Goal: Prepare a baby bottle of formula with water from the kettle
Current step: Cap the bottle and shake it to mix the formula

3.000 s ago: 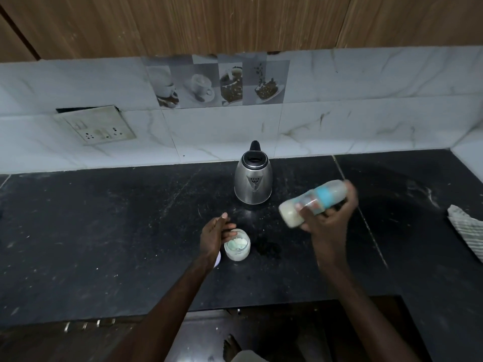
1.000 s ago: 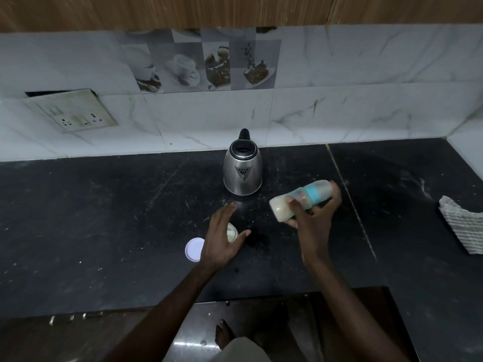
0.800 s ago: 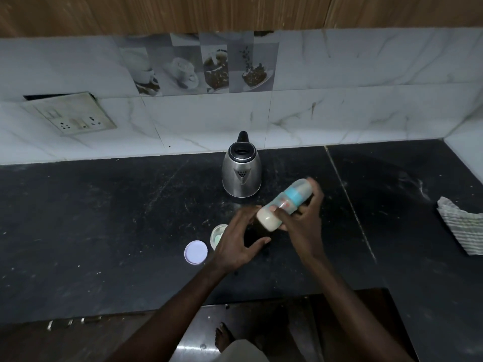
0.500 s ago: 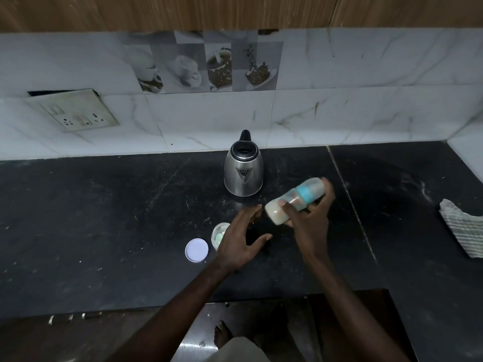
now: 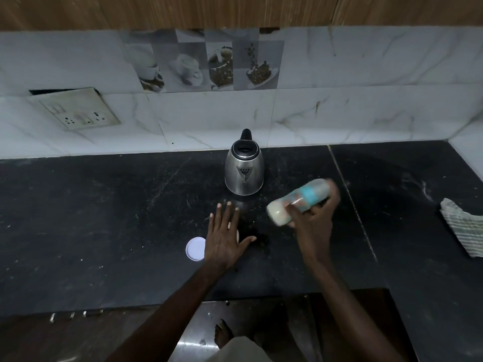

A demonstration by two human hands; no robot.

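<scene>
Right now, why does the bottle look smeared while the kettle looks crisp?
Head view: the baby bottle and the right hand gripping it are motion-blurred. In the same head view, the kettle and the flat left hand look sharp, and the light is dim overall.

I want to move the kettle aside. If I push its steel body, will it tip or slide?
The kettle is wider at its base, so it would probably slide rather than tip. Its water level is hidden, so weight is uncertain. Its polished steel looks slippery.
</scene>
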